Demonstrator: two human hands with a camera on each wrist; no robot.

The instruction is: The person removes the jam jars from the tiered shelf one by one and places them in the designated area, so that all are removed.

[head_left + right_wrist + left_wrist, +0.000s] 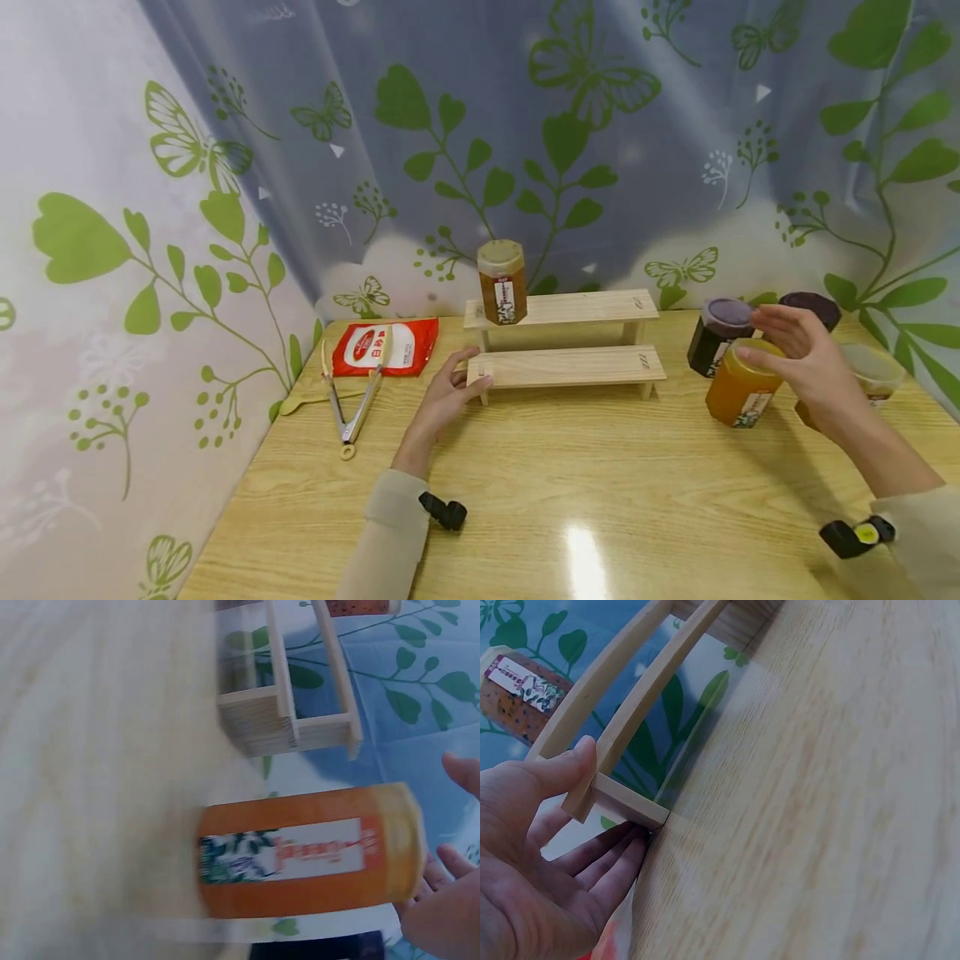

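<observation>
My left hand [444,400] grips the left end of the lower step of a two-tier wooden rack [566,367]. In the left wrist view, its thumb lies on the board and the other fingers reach around the end support. On the upper step's left end stands an amber jar [503,283] with a label and pale lid. My right hand [813,358] is over an orange jar [742,387] on the table, fingers spread beside its lid; the right wrist view shows this labelled jar [292,855] with the fingers apart, not curled round it.
Behind the orange jar stand a purple-lidded dark jar [716,333] and another dark-lidded jar [813,308]. A pale-lidded jar [873,371] is partly hidden by my right hand. At left lie a red-and-white packet [412,346], metal tongs [362,408] and a wooden spoon [300,401]. Patterned curtains border the table.
</observation>
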